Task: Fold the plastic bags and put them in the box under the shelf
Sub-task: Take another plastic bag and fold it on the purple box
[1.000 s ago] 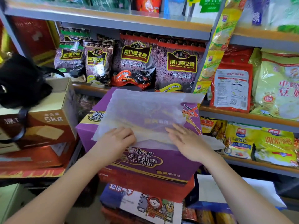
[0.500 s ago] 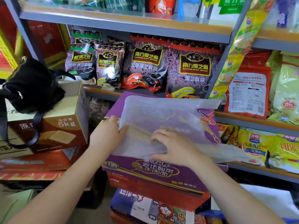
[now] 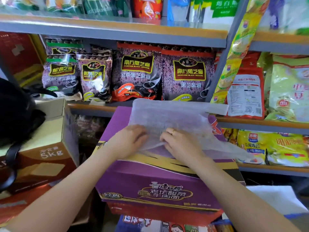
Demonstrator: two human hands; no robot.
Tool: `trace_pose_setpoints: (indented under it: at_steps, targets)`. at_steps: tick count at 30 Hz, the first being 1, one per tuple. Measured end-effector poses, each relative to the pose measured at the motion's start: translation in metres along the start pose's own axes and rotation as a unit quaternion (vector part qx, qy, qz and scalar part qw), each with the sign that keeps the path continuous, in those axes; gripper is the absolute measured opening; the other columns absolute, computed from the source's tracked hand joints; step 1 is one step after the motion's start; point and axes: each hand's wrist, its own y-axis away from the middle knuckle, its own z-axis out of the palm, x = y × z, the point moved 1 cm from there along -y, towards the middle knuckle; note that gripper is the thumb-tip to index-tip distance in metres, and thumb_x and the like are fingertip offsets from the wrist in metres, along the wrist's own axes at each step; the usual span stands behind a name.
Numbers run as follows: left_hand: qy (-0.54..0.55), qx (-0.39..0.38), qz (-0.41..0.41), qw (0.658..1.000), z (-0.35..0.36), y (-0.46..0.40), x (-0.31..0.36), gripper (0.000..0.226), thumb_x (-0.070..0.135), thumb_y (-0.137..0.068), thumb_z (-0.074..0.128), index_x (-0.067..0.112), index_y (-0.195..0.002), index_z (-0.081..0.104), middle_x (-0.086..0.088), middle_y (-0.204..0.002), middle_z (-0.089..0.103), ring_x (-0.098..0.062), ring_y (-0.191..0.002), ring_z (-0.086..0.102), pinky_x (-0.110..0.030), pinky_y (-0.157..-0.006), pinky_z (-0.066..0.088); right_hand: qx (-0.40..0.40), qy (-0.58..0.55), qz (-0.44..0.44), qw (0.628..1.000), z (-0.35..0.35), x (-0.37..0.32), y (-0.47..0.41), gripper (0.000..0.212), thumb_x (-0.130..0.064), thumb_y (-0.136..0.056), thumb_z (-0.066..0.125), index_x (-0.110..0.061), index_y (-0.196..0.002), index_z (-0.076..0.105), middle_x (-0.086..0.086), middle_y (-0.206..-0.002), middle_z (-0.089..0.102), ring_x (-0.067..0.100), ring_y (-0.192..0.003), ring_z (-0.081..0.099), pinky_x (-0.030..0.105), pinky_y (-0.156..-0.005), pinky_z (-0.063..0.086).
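Small grocery shop. Metal shelving (image 3: pixel 113 33) stocked in tiers with packaged food: black sesame paste bags (image 3: pixel 137 72), yellow cereal packets (image 3: pixel 270 146), soy powder bags (image 3: pixel 291 87). Printed noodle cartons (image 3: pixel 155 186) stacked on floor below; brown 5kg carton (image 3: pixel 45 156) beside.

The bag (image 3: pixel 168 114) is thin, translucent, crinkled plastic film. The purple box (image 3: pixel 150 186) is printed cardboard with a slight sheen. Sesame packets (image 3: pixel 137 72) are glossy plastic. The shelf (image 3: pixel 117 32) looks like painted metal.
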Motion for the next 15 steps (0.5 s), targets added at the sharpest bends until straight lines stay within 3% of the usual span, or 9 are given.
trace_pose_setpoints:
  at_steps: [3, 6, 8, 12, 15]
  targets:
    - [-0.051, -0.092, 0.023, 0.994, 0.006, 0.006, -0.015, 0.102, 0.076, -0.069, 0.002, 0.012, -0.143, 0.029, -0.006, -0.152, 0.025, -0.019, -0.139, 0.025, -0.021, -0.111, 0.012, -0.022, 0.046, -0.038, 0.998, -0.001, -0.007, 0.01, 0.008, -0.026, -0.064, 0.062, -0.019, -0.065, 0.058, -0.003, -0.064, 0.054, 0.017, -0.056, 0.059, 0.021, -0.04, 0.037]
    - [-0.072, -0.121, 0.022, 0.99, 0.009, 0.013, -0.021, 0.119, 0.087, -0.056, -0.019, 0.017, -0.147, 0.012, -0.002, -0.156, 0.007, -0.015, -0.143, 0.006, -0.024, -0.113, 0.002, -0.04, 0.013, -0.017, 0.999, 0.009, -0.007, 0.02, 0.021, -0.017, -0.06, 0.075, -0.015, -0.068, 0.056, 0.002, -0.066, 0.055, 0.022, -0.05, 0.059, 0.022, -0.035, 0.04]
    - [-0.089, -0.128, 0.033, 0.987, 0.008, 0.015, -0.02, 0.111, 0.088, -0.054, -0.019, 0.027, -0.145, -0.003, -0.004, -0.156, 0.001, -0.016, -0.144, 0.001, -0.028, -0.115, 0.002, -0.06, -0.007, -0.001, 0.998, 0.01, -0.006, 0.023, 0.011, -0.022, -0.074, 0.063, -0.013, -0.071, 0.057, 0.003, -0.068, 0.056, 0.022, -0.052, 0.061, 0.024, -0.035, 0.043]
    - [-0.113, -0.159, 0.048, 0.98, 0.008, 0.015, -0.019, 0.084, 0.09, -0.05, -0.017, 0.054, -0.126, -0.023, -0.004, -0.155, -0.012, -0.018, -0.143, -0.01, -0.034, -0.116, 0.001, -0.117, -0.088, 0.039, 0.988, 0.002, -0.007, 0.027, 0.043, -0.049, -0.088, 0.034, -0.016, -0.084, 0.062, 0.002, -0.081, 0.059, 0.023, -0.071, 0.062, 0.034, -0.054, 0.051]
    - [-0.128, -0.186, 0.059, 0.972, 0.004, 0.013, -0.02, 0.08, 0.09, -0.048, -0.018, 0.059, -0.12, -0.03, -0.001, -0.154, -0.02, -0.016, -0.142, -0.016, -0.031, -0.114, -0.004, -0.059, -0.073, 0.07, 0.993, -0.005, -0.012, 0.025, 0.042, -0.042, -0.09, 0.033, -0.014, -0.087, 0.065, 0.004, -0.084, 0.062, 0.026, -0.078, 0.062, 0.035, -0.062, 0.053]
